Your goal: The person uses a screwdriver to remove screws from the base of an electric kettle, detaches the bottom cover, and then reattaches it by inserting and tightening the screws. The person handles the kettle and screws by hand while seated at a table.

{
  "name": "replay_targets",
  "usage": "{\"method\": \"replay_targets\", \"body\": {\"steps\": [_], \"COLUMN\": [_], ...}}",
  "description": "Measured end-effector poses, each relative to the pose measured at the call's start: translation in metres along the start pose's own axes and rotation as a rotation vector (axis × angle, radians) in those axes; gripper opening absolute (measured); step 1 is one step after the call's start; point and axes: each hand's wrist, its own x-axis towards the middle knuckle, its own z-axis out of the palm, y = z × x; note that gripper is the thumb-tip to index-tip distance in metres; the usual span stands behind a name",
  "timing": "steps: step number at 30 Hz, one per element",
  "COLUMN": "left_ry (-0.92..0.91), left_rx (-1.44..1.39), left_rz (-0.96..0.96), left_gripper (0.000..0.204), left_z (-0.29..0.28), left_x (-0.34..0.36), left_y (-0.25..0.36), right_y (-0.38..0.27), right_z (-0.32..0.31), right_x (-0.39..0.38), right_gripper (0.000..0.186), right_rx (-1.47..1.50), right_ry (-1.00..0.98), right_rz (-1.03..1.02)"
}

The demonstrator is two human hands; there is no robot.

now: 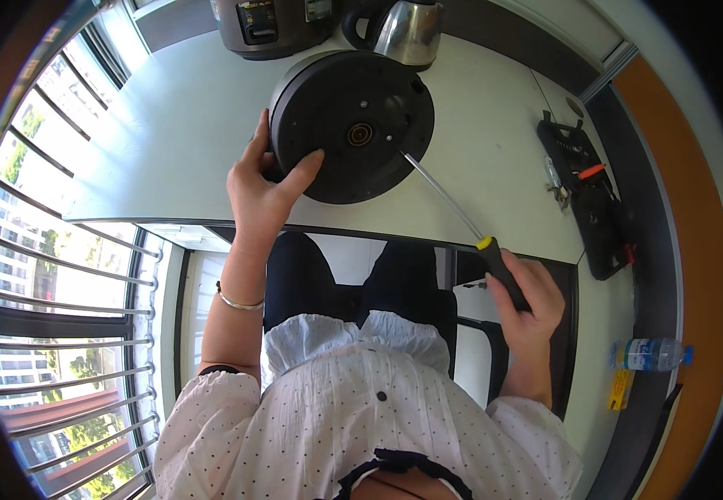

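Note:
A round black appliance base [336, 162], with a ringed connector in its middle and small shiny screws around it, stands tilted toward me on the tabletop. My left hand [266, 179] grips its left edge, the thumb lying on the black face and the fingers partly hidden behind the rim. In my right hand [532, 296] is a long-shafted screwdriver [453, 206] with a black handle and yellow collar. The shaft points up and left, its tip at or very near a screw [390, 138] right of the connector. Whether they touch, I cannot tell.
A dark cooker-like appliance [271, 29] and a steel kettle [409, 35] stand behind the base. On the right lies an opened black tool case [599, 221] with a red-handled tool. A plastic water bottle [649, 355] and a small yellow box [620, 390] lie farther down the right side.

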Motion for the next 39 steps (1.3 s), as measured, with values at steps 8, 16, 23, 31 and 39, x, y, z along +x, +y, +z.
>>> {"method": "replay_targets", "body": {"steps": [8, 16, 23, 31, 39], "left_ry": [0.009, -0.001, 0.000, -0.002, -0.003], "left_rx": [0.011, 0.040, 0.072, 0.072, 0.070], "left_rz": [0.031, 0.021, 0.051, 0.055, 0.058], "left_gripper": [0.083, 0.084, 0.085, 0.085, 0.084], "left_z": [0.0019, 0.0022, 0.0020, 0.0023, 0.0014], "left_x": [-0.0019, -0.0041, -0.0041, -0.0046, -0.0040], "left_y": [0.0013, 0.0039, 0.0049, 0.0060, 0.0059], "right_y": [0.0015, 0.0010, -0.0028, -0.0016, -0.0016], "right_z": [0.0068, 0.0111, 0.0109, 0.0109, 0.0105], "right_x": [-0.0012, -0.0016, -0.0015, -0.0045, -0.0080], "right_gripper": [0.038, 0.037, 0.036, 0.035, 0.033], "right_rx": [-0.045, -0.031, -0.031, 0.000, 0.053], "right_ry": [0.004, 0.016, -0.005, -0.003, -0.008], "right_rz": [-0.027, -0.042, -0.005, 0.025, 0.064]}}
